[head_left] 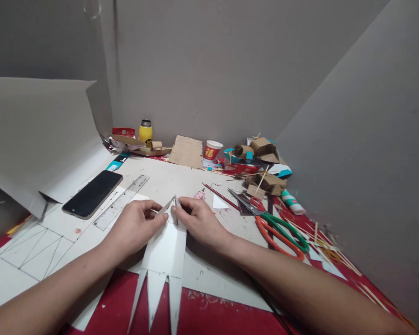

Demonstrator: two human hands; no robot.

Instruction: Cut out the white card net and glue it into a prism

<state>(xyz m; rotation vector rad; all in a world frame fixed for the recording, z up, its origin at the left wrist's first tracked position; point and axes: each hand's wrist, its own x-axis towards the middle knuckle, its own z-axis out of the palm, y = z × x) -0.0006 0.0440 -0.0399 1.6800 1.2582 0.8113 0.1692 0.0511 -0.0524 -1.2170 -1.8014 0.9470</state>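
A white paper piece with folded sides and long pointed flaps at its near end lies between my hands. My left hand pinches its left edge near the far tip, thumb on top. My right hand grips the same piece at the right of the tip, its thumb pressing on the paper. The far flaps meet in a point between the fingers. Pen lines cross the piece near the flaps. The undersides of the fingers are hidden.
Left of my hands lie a phone, a clear ruler and a sheet with drawn triangles. Scissors and a glue bottle are at the right. Behind stand a paper cup, a yellow bottle and cardboard pieces.
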